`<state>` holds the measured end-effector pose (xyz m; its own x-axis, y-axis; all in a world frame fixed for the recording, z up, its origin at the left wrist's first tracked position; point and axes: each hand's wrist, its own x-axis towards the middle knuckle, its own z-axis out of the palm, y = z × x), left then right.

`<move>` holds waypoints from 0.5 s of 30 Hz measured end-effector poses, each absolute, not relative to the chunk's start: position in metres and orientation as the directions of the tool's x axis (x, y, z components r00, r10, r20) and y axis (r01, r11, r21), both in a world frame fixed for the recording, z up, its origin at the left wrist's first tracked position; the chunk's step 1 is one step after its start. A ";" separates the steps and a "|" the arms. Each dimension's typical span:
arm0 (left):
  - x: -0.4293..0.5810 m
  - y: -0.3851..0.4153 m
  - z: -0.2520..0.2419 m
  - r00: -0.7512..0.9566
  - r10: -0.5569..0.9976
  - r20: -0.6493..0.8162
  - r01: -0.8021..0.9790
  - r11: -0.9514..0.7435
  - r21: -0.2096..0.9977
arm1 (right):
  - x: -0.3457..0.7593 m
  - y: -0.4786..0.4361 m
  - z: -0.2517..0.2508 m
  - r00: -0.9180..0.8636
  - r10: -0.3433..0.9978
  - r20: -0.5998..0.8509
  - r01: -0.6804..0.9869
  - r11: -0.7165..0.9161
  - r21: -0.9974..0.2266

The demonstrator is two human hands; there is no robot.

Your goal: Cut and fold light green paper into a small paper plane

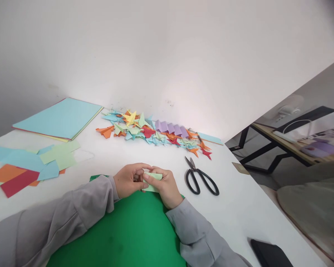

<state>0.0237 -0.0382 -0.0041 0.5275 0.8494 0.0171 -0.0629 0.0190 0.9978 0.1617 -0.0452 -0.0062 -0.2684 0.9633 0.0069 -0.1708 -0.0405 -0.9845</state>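
A small piece of light green paper (152, 188) is between my two hands, above a green sheet (128, 230) at the table's front. My right hand (167, 185) pinches it with the thumb lying on top. My left hand (130, 180) has its fingers curled at the paper's left edge, the thumb and fingertips against it. Part of the paper is hidden behind the fingers, so its folds cannot be made out fully. Black-handled scissors (195, 170) lie to the right of my hands, their blades slightly apart.
Folded paper shapes (147, 131) in many colours are heaped along the wall. Loose paper pieces (25, 163) lie at the left, below a stack of large sheets (58, 118). A black flat object (269, 254) is at the front right. Another table (281, 141) stands beyond the right edge.
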 end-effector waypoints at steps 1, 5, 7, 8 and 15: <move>0.023 -0.038 -0.004 0.529 0.848 0.019 -0.060 0.015 0.998 | 0.162 -0.045 -0.006 -0.266 0.964 0.013 -0.162 -0.031 -0.986; 0.023 -0.038 -0.007 0.537 0.843 0.029 -0.053 -0.001 0.999 | 0.162 -0.045 -0.004 -0.274 0.961 0.037 -0.118 0.005 -0.993; 0.023 -0.038 -0.008 0.539 0.841 0.038 -0.047 -0.015 0.999 | 0.162 -0.045 -0.003 -0.278 0.959 0.059 -0.102 0.031 -0.994; 0.023 -0.038 -0.008 0.544 0.838 0.044 -0.045 -0.023 0.999 | 0.162 -0.045 -0.003 -0.279 0.958 0.067 -0.098 0.041 -0.994; 0.023 -0.037 -0.007 0.548 0.834 0.068 -0.071 -0.034 0.997 | 0.162 -0.045 -0.006 -0.264 0.963 0.044 -0.198 -0.009 -0.980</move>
